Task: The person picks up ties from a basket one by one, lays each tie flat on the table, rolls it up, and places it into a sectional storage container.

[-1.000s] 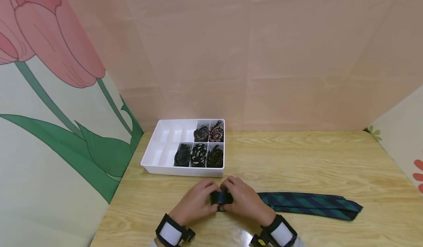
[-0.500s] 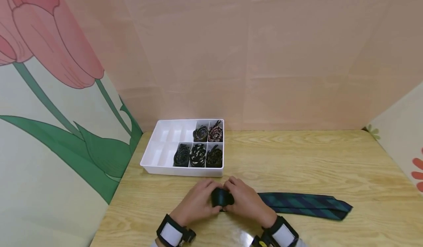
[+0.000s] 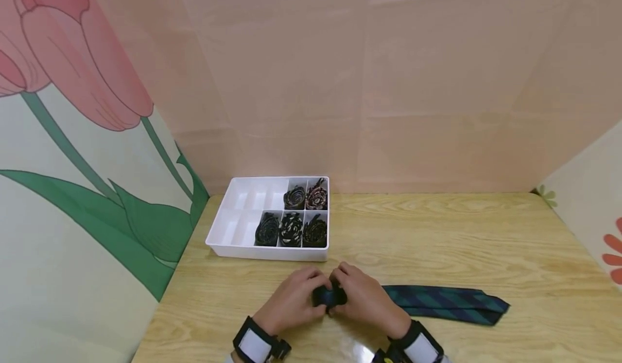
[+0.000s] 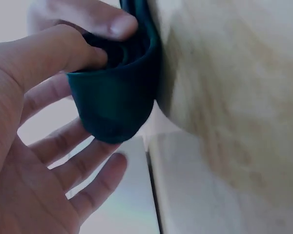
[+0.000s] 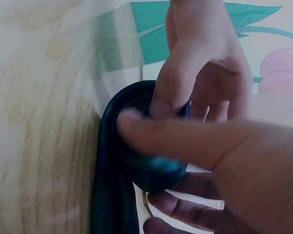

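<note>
A dark green and navy striped necktie [image 3: 447,304] lies partly flat on the wooden table, its pointed end toward the right. Its other end is wound into a roll [image 4: 112,102] between my two hands. My left hand [image 3: 290,301] grips the roll's left side, the thumb at the coiled edge and the fingers around the outside in the left wrist view. From the right, my right hand [image 3: 366,302] holds the same roll, its thumb over the coil in the right wrist view. The flat length runs out behind my right hand, which hides part of it.
Beyond my hands, a white divided box [image 3: 272,253] stands on the table [image 3: 437,239]. Several rolled dark neckties [image 3: 291,229] sit in its right-hand compartments, while the left ones are bare. A pinkish backdrop [image 3: 413,152] rises along the table's far edge.
The flat part of the necktie has slid left and become shorter as it winds into the roll. Both hands stay close together at nearly the same place, fingers shifting on the roll.
</note>
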Action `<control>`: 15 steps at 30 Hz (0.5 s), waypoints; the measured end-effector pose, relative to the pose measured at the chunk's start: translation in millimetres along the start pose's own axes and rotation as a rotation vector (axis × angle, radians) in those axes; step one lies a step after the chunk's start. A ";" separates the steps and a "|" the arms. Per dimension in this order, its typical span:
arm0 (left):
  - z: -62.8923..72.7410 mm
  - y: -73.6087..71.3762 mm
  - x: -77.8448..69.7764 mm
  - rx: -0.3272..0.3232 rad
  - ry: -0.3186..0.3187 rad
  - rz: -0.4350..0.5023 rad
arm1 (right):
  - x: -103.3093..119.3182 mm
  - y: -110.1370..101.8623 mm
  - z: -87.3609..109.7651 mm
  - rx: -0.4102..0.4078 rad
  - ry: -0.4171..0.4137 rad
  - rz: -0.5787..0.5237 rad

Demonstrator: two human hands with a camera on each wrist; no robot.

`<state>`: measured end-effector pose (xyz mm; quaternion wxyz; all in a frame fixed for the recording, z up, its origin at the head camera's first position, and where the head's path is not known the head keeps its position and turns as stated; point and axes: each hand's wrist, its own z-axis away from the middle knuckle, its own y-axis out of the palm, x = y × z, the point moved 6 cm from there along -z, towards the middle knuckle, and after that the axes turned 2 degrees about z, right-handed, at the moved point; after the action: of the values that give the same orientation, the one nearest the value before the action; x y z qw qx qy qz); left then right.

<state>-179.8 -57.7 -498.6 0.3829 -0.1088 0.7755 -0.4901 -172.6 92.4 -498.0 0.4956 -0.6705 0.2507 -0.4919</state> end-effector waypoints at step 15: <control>0.0 6.5 -2.1 0.028 -0.015 0.050 | 1.1 -1.4 10.0 -0.067 -0.030 0.061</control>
<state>-177.0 -53.3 -503.1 0.4022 -0.0878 0.7680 -0.4906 -163.3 96.3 -496.5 0.4914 -0.6860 0.2798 -0.4579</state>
